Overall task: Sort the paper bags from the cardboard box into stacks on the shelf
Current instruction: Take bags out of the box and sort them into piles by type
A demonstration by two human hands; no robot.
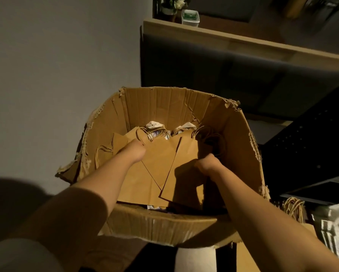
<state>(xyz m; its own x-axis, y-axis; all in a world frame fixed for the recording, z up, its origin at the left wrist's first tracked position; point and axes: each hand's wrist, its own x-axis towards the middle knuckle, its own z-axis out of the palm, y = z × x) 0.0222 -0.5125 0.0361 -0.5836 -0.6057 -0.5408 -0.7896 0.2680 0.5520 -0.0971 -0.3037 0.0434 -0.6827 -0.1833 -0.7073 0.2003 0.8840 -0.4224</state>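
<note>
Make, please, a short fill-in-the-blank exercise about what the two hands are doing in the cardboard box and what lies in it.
1. Both hands reach into a torn ____ box.
2. The flat brown paper bags in the box have twisted ____ handles.
3. The left hand and the right hand both rest on the ____ bags.
4. Beyond the box, a small white container stands on top of the ____.

Missing words: cardboard; paper; paper; shelf
</note>
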